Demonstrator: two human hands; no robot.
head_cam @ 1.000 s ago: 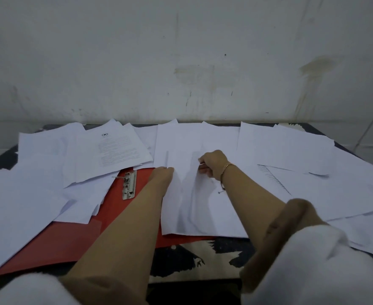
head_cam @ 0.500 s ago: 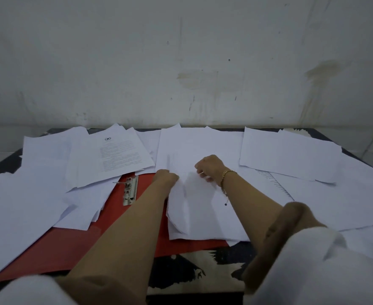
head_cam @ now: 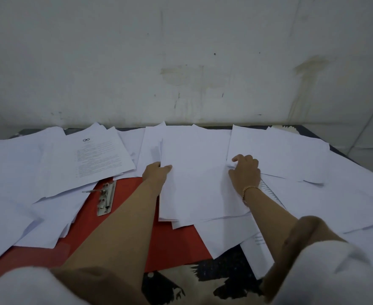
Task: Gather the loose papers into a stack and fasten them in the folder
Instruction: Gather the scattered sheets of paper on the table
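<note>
The left hand (head_cam: 157,172) grips the left edge of the stack of papers (head_cam: 198,177): the thumb lies on top of the sheet and the fingers are tucked under it, out of sight. The right hand (head_cam: 245,172) sits at the stack's right edge with its fingers curled down onto paper, where the stack meets the neighbouring sheets. Whether it pinches a sheet or only presses on it cannot be told.

The stack lies flat between the two hands. Its long axis runs away from the person toward the wall, and the short near edge faces the body. Both hands hold it about halfway along its long sides. Its edges are not squared, and a few lower sheets stick out at the near end.

The near part of the stack lies over the red folder (head_cam: 176,245), which is open flat. The folder's metal clip (head_cam: 106,199) lies left of the left forearm, its length also pointing roughly toward the wall. Loose sheets (head_cam: 291,155) spread to the right, and a printed sheet (head_cam: 101,157) tops the pile on the left, partly covering the folder. A bracelet (head_cam: 249,189) circles the right wrist. Everything rests on a dark patterned table (head_cam: 203,280) set against a stained wall (head_cam: 181,62).
</note>
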